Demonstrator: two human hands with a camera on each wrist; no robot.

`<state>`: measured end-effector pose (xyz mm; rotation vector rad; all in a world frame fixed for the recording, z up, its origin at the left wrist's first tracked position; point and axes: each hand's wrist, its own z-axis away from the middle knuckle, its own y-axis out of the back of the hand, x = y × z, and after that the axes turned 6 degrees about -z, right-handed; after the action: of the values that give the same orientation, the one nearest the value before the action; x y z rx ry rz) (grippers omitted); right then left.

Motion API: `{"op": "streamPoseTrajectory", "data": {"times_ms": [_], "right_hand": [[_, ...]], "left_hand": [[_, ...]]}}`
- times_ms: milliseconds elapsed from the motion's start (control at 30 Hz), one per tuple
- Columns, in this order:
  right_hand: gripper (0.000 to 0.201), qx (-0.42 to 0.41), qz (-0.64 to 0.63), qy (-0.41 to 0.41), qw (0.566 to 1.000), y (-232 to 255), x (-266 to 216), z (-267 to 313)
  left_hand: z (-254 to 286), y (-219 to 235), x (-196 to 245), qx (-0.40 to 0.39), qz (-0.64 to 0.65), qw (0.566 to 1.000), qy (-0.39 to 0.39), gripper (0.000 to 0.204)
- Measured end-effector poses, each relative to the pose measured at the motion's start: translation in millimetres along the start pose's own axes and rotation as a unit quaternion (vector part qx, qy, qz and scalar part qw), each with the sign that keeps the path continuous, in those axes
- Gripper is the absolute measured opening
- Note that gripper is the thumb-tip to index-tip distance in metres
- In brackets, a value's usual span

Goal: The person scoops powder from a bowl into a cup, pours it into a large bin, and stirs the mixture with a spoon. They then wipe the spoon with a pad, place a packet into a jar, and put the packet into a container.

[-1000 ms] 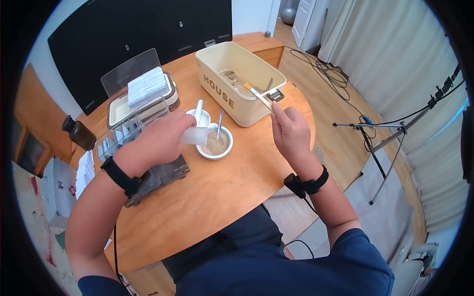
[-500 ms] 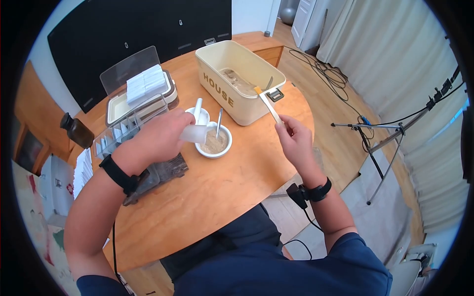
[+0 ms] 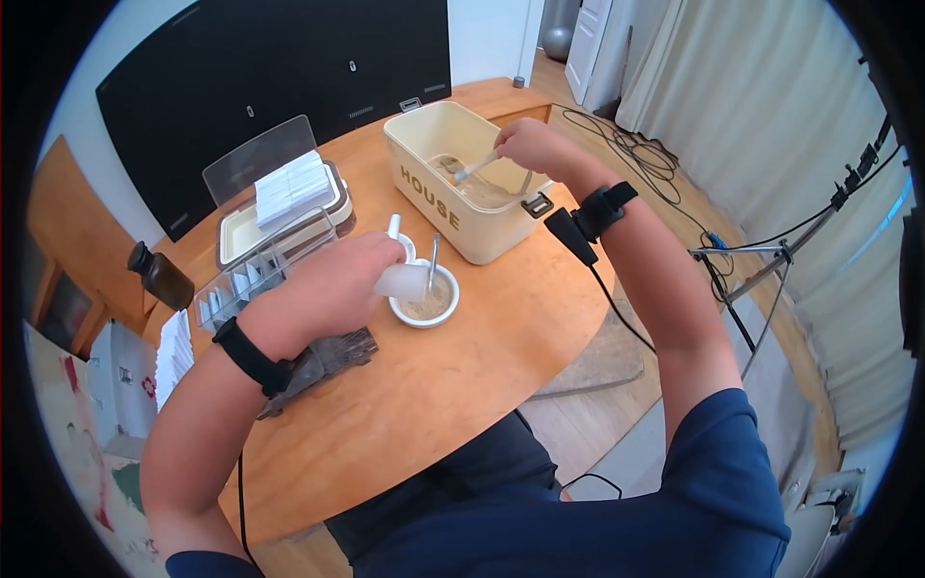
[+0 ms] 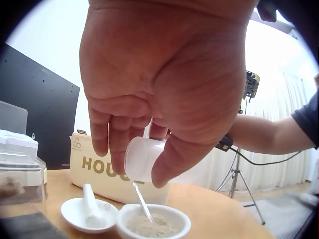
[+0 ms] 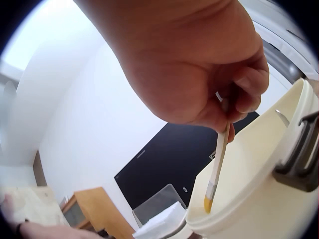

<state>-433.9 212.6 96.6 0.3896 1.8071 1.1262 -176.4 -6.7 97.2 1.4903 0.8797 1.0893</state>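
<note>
My left hand (image 3: 328, 284) holds a small translucent plastic cup (image 4: 139, 162) tipped sideways, its mouth over a white bowl (image 4: 183, 230). Light brown powder (image 4: 152, 226) fills much of that bowl, and a metal spoon (image 4: 143, 201) stands in it. Beside the bowl, a white pestle (image 4: 91, 204) rests on a white dish (image 4: 72, 214). My right hand (image 3: 540, 149) pinches the pale handle of a flat brush (image 5: 218, 162) with yellow bristles. The brush points down into a cream bin (image 3: 496, 241) lettered HOUSE, with brownish material (image 3: 487, 196) at its bottom.
A metal utensil (image 5: 282, 117) leans inside the bin. To the left stand a lidded box with white packets (image 3: 292, 188), a clear divided organizer (image 3: 332, 217) and a brown bottle (image 3: 164, 279). A dark slab (image 3: 337, 354) lies near my left wrist. A tripod (image 3: 771, 252) stands right.
My right hand has carried the brush from the bin's near right corner forward and left, so its bristles now dip inside the bin. The left hand keeps the cup tipped over the bowl.
</note>
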Motion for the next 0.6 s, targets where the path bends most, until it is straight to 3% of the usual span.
{"op": "streamPoseTrajectory", "data": {"times_ms": [67, 100, 167, 200, 267, 300, 367, 400, 467, 500, 600], "right_hand": [[0.020, -0.026, -0.139, -0.129, 0.982, 3.8, -6.1, -0.1], [0.020, -0.027, -0.139, -0.128, 0.982, 1.3, 0.6, -6.2], [0.020, -0.075, -0.225, -0.213, 0.948, -1.0, 8.3, -14.5], [0.020, -0.075, -0.225, -0.213, 0.948, -0.6, 4.7, -11.3], [0.021, -0.112, -0.029, -0.170, 0.979, 0.3, -6.4, -3.6], [0.021, -0.112, -0.029, -0.170, 0.979, -6.1, 4.3, -14.2], [0.023, -0.035, 0.125, 0.015, 0.991, -24.3, 30.0, -40.5], [0.023, -0.036, 0.125, 0.016, 0.991, -16.1, 12.9, -28.9], [0.026, -0.073, -0.058, -0.085, 0.992, 3.3, -16.4, -6.7], [0.026, -0.074, -0.059, -0.085, 0.992, 5.3, -15.2, -6.1], [0.029, 0.069, -0.150, -0.044, 0.985, 9.2, -8.4, 6.5]], "left_hand": [[0.7, 1.4, 2.0, -0.003, -0.010, 1.000, -0.003, 0.032], [1.2, 1.6, 2.3, -0.006, -0.021, 1.000, -0.008, 0.031], [2.2, -2.4, -1.8, -0.005, -0.019, 1.000, -0.012, 0.033], [2.7, -4.0, -3.7, -0.003, -0.018, 1.000, -0.015, 0.035], [4.1, -5.3, -6.5, -0.002, -0.019, 1.000, -0.019, 0.036], [4.7, -5.6, -7.9, 0.001, -0.020, 1.000, -0.022, 0.036], [6.1, -7.2, -10.6, 0.003, -0.017, 1.000, -0.019, 0.036], [6.4, -7.8, -11.4, 0.007, -0.014, 1.000, -0.018, 0.036], [7.3, -7.7, -11.8, 0.014, -0.004, 1.000, -0.010, 0.037], [7.7, -7.1, -12.1, 0.021, 0.005, 1.000, -0.003, 0.038], [10.2, -9.8, -15.1, 0.068, 0.033, 0.997, 0.002, 0.040]]}}
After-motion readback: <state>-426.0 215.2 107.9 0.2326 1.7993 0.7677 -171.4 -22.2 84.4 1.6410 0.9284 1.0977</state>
